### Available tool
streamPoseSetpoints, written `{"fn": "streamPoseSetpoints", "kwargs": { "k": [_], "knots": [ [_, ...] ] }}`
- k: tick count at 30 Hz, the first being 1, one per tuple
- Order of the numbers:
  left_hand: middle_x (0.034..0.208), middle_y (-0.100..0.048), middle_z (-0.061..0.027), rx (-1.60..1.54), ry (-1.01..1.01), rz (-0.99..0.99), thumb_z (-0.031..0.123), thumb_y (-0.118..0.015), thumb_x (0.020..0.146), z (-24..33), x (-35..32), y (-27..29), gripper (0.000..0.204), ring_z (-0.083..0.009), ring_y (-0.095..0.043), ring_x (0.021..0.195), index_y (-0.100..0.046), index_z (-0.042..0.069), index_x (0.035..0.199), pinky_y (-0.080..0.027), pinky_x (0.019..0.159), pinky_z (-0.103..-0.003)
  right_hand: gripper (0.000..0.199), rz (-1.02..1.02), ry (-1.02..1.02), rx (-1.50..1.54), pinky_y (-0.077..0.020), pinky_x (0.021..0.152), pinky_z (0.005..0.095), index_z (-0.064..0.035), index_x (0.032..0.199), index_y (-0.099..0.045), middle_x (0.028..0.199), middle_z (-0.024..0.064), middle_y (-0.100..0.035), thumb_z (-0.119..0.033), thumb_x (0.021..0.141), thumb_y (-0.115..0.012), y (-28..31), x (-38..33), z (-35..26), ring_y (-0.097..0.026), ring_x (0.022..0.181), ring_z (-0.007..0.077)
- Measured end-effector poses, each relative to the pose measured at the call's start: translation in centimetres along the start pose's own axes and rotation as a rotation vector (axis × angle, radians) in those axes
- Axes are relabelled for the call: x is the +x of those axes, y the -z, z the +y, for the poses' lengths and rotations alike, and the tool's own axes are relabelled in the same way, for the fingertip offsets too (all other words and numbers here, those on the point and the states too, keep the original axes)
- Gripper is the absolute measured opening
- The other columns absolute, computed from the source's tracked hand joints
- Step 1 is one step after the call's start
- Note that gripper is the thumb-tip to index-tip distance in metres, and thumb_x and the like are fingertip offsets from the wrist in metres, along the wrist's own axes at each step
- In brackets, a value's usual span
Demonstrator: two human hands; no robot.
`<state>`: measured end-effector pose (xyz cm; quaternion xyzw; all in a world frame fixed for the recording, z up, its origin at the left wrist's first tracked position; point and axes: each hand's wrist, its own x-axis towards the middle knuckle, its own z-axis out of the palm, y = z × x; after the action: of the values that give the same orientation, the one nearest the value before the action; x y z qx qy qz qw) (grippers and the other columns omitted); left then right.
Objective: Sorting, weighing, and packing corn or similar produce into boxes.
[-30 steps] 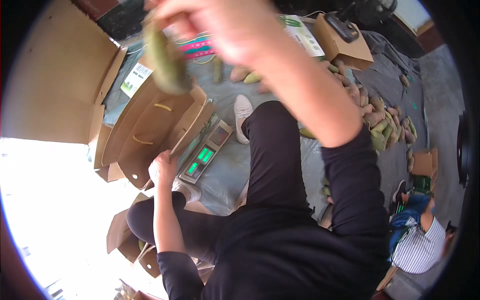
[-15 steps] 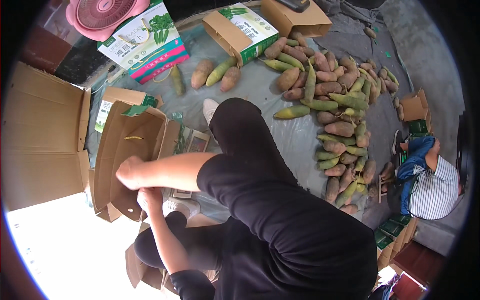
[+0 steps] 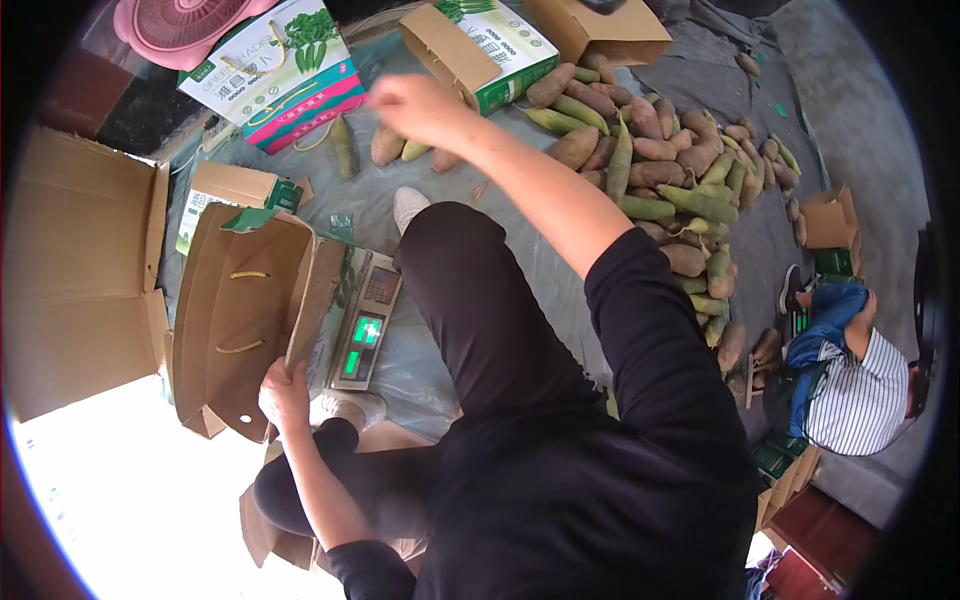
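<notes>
My left hand (image 3: 286, 397) grips the near edge of an open cardboard box (image 3: 215, 300), its fingers closed on the rim. Two yellow cord handles (image 3: 240, 347) show on the box's inner wall; what lies deeper inside is hidden. Beside the box is a digital scale (image 3: 377, 290) with green lit displays. My right hand (image 3: 425, 108) is stretched out to the far side, smeared by motion, just above brownish-pink roots (image 3: 388, 146) and a green radish (image 3: 414, 150). Its fingers are too blurred to read, and no object shows in it.
A large pile of green radishes and brownish roots (image 3: 655, 175) lies right of my knee. Printed cartons (image 3: 300, 60) and a pink fan (image 3: 185, 25) stand at the far left. Another person in a striped shirt (image 3: 860, 385) sits at the far right.
My right hand has left the box and swung far forward and right, over the loose roots. My left hand has shifted to the box's rim. The scale's lit displays are now uncovered.
</notes>
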<state>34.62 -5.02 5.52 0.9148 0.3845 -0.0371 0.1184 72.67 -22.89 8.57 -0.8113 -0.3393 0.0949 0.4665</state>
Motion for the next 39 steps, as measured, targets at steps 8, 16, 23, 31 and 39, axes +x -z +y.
{"fn": "streamPoseSetpoints", "kwargs": {
  "k": [8, 16, 23, 31, 39],
  "knots": [
    [0.081, -0.062, -0.0151, 0.052, -0.009, 0.055, 0.02, -0.064, 0.074, -0.4, -0.1, -0.2, 0.02, -0.0345, -0.06, 0.073, -0.062, 0.004, 0.084, -0.047, 0.065, -0.04, 0.021, -0.214, -0.633, -0.667, -0.0477, 0.08, 0.0443, -0.0056, 0.095, -0.062, 0.099, 0.0183, -0.062, -0.011, 0.079, -0.049, -1.4, -12.7, 22.4, -0.057, 0.096, 0.0359],
    [0.079, -0.062, -0.0136, 0.035, 0.009, 0.044, 0.018, -0.065, 0.072, -0.3, 0.5, -0.7, 0.018, -0.0335, -0.061, 0.072, -0.062, 0.004, 0.083, -0.047, 0.065, -0.04, 0.024, -0.341, -0.593, -1.069, -0.0429, 0.081, 0.045, -0.0146, 0.102, -0.059, 0.102, 0.0035, -0.058, -0.023, 0.079, -0.058, -1.4, -21.2, 29.2, -0.052, 0.104, 0.021],
    [0.078, -0.061, -0.0129, -0.025, -0.034, 0.093, 0.017, -0.064, 0.072, -1.1, 0.5, -0.6, 0.016, -0.0334, -0.06, 0.072, -0.062, 0.005, 0.083, -0.047, 0.064, -0.04, 0.019, -0.545, -0.507, -1.23, -0.0381, 0.083, 0.044, -0.0179, 0.1, -0.06, 0.103, 0.0003, -0.057, -0.02, 0.084, -0.05, -2.7, -22.6, 29.2, -0.052, 0.103, 0.0186],
    [0.08, -0.061, -0.0105, 0.024, 0.001, 0.072, 0.019, -0.064, 0.073, 0.3, 0.2, 0.1, 0.015, -0.0315, -0.06, 0.075, -0.063, 0.008, 0.083, -0.047, 0.065, -0.038, 0.021, -0.623, -0.453, -1.206, -0.0381, 0.085, 0.0444, -0.0167, 0.102, -0.059, 0.106, 0.0004, -0.057, -0.019, 0.082, -0.053, -1.6, -24.0, 28.1, -0.052, 0.104, 0.0203],
    [0.08, -0.061, -0.0076, 0.014, -0.028, 0.081, 0.017, -0.062, 0.073, -0.2, -0.5, 0.0, 0.012, -0.0283, -0.06, 0.078, -0.063, 0.009, 0.082, -0.048, 0.066, -0.038, 0.031, -0.429, -0.557, -1.009, -0.0383, 0.087, 0.047, -0.0119, 0.104, -0.056, 0.107, 0.0037, -0.056, -0.018, 0.075, -0.064, 0.2, -21.3, 23.1, -0.05, 0.109, 0.0221]
  ]
}}
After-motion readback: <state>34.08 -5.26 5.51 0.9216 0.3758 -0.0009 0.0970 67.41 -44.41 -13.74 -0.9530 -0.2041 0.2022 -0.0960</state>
